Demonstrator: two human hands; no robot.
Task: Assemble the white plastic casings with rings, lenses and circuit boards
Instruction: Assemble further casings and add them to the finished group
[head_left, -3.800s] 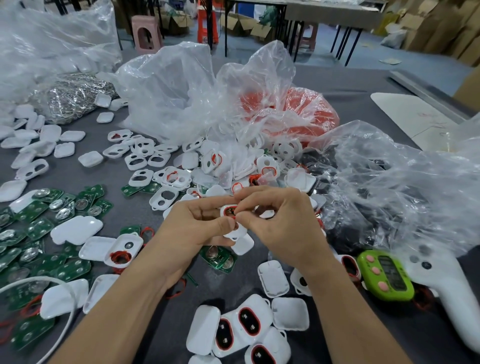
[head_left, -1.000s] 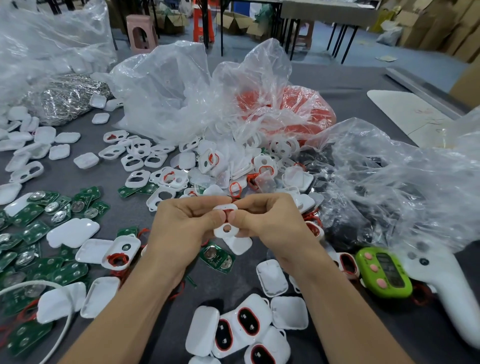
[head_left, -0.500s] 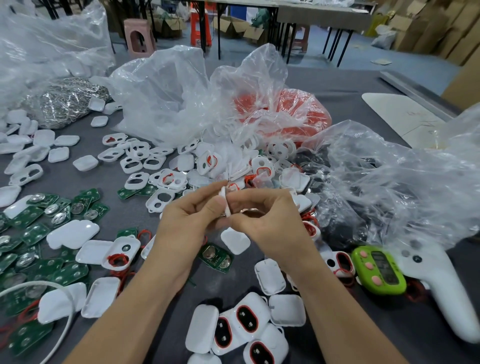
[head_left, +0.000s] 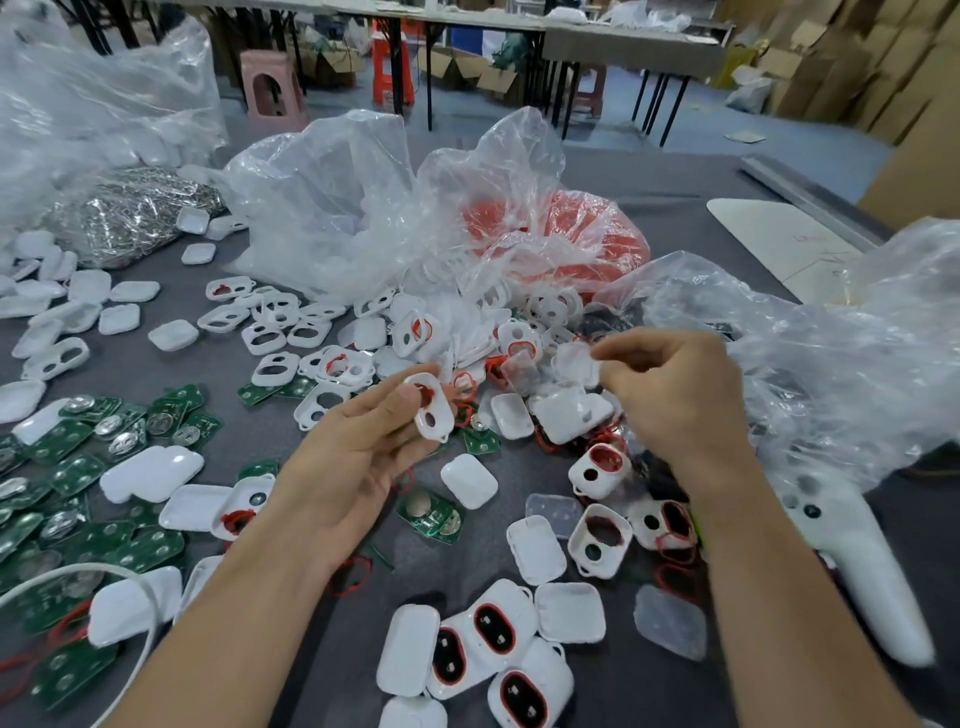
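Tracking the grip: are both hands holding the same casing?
No, the left hand alone holds the casing; the right hand pinches a clear piece.

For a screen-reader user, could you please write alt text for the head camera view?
A person's left hand holds a white casing fitted with a red ring while the right hand pinches what looks like a clear lens. Below lies a grey table strewn with white casings, green circuit boards and plastic bags.

Factory assembly workshop: parts-strewn grey table (head_left: 649, 187), bulk plastic bags (head_left: 337, 208), stacked cardboard boxes (head_left: 857, 67), stools (head_left: 272, 88).
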